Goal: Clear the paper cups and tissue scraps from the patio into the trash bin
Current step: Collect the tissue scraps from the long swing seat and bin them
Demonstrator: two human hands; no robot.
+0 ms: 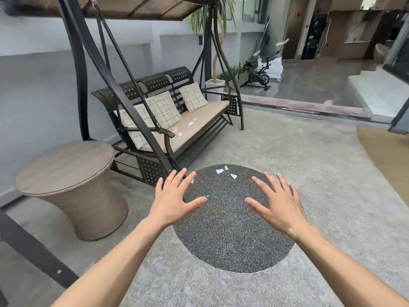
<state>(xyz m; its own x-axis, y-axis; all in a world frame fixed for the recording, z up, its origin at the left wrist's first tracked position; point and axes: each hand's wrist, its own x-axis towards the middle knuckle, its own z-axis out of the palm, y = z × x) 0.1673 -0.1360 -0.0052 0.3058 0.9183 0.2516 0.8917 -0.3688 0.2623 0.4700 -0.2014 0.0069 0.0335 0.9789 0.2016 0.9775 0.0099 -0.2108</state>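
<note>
Head view: the bare left hand [171,199] and right hand [276,201] hover, grips spread apart and empty, above white torn tissue scraps [225,173] on a dark round gravel floor patch [232,235]; more scraps [186,128], blurred, litter the tan swing-seat cushion [199,125].

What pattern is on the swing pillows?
Cream with a plaid check pattern on the pillows, seen in the head view.

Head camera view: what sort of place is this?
Most likely a home patio: a canopied swing bench with cushions, a round wicker side table, and a pebbled floor with tissue scraps lying on it.
</note>
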